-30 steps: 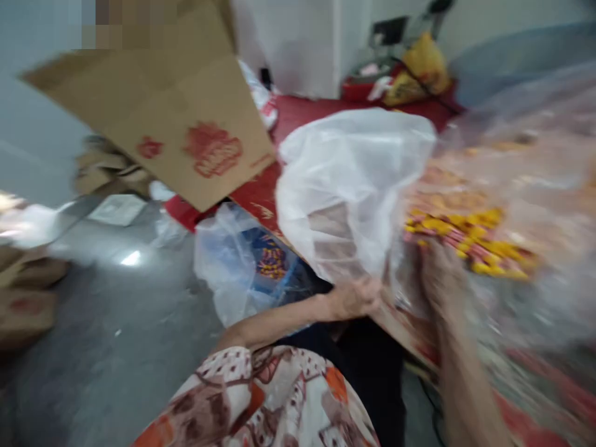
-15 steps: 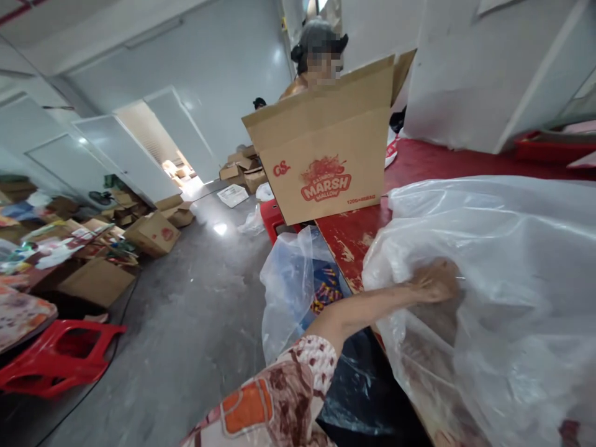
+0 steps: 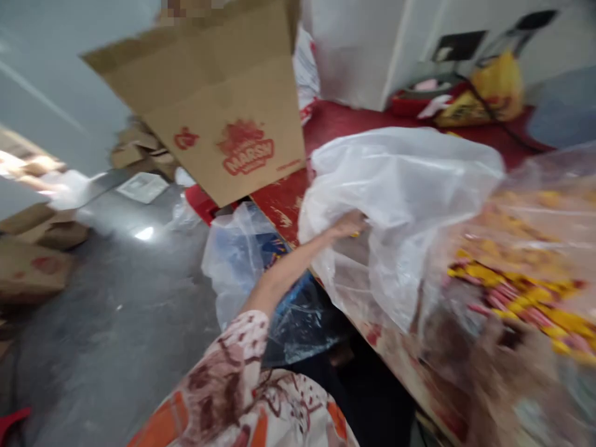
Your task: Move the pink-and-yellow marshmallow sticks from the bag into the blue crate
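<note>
My left hand [image 3: 347,223] reaches out to the near edge of a big translucent white plastic bag [image 3: 410,186] on the red table [image 3: 284,202]. Its fingers are curled on the bag's plastic, with a small yellow bit showing under them. A clear bag of yellow and red sweets [image 3: 521,292] lies to the right, very blurred. My right hand [image 3: 507,360] is only a brown smear low on the right, behind or under that clear plastic. I cannot make out its fingers.
A brown carton printed "MARSH" [image 3: 223,124] is tilted above the table's far left corner, with another person behind it. A clear bag with blue contents [image 3: 246,261] hangs beside the table. Cartons [image 3: 32,267] sit on the grey floor at left. A yellow bag [image 3: 493,87] is at the back.
The view has swung down and right. My left hand went from the bag's upper surface to its near edge. The sweets bag and my right hand are back in view.
</note>
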A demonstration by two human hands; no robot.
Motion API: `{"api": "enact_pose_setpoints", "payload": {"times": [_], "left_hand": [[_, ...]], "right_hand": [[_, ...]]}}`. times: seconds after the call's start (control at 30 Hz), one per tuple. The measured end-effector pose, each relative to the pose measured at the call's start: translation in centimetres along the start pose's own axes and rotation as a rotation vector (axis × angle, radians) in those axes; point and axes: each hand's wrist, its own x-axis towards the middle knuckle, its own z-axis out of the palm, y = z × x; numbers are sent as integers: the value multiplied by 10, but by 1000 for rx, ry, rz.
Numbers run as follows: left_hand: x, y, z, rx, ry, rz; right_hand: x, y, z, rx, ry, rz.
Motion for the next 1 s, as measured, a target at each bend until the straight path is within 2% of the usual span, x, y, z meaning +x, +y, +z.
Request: {"api": "enact_pose_setpoints", "payload": {"times": [0.03, 0.1, 0.17, 0.23, 0.37, 0.47, 0.57, 0.67, 0.77, 0.87, 1.0], "left_hand": [[-2, -2, 9, -47, -18, -18], [-14, -11, 15, -159, -26, -71], [-34, -20, 11, -256, -67, -82], [-57, -23, 5, -457, -108, -120], [-98, -2, 11, -675, -212, -128], [-120, 23, 26, -681, -309, -108], [-133, 39, 37, -613, -355, -59], [-138, 48, 43, -511, -389, 24], [-135, 54, 56, -380, -422, 145], [-130, 59, 82, -202, -466, 311], [-128, 63, 129, 72, -518, 510]], "right_hand": [[-8, 9, -9, -139, 80, 12], [-19, 24, -15, -276, 80, 34], [-26, 31, -13, -235, -6, 64], [-30, 26, -11, -161, 7, 112], [-42, -19, -11, 112, 67, 224], [-58, -58, -8, 334, -19, 311], [-73, -75, -9, 439, -40, 369], [-82, -62, -22, 396, -14, 371], [-86, -29, -41, 120, 48, 328], [-87, 6, -55, -182, 11, 287], [-91, 29, -63, -202, 44, 288]]}}
